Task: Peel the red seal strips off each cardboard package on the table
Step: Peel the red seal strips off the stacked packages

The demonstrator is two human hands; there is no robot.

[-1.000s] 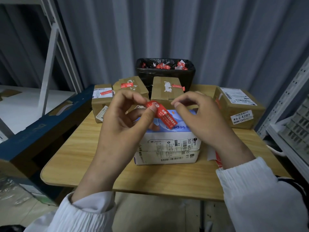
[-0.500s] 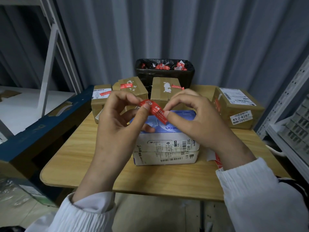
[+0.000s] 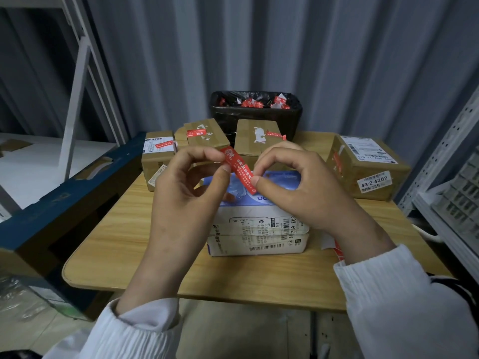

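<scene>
The left hand [image 3: 186, 187] pinches the upper end of a red seal strip [image 3: 239, 170] between thumb and forefinger, and the right hand [image 3: 293, 187] pinches its lower end. The strip slants between the hands, above a white-and-blue package [image 3: 259, 229] on the table [image 3: 116, 242]. Cardboard packages [image 3: 207, 141] stand beyond the hands.

Both hands [image 3: 186, 187] [image 3: 298, 185] pinch a red strip [image 3: 239, 171].
</scene>
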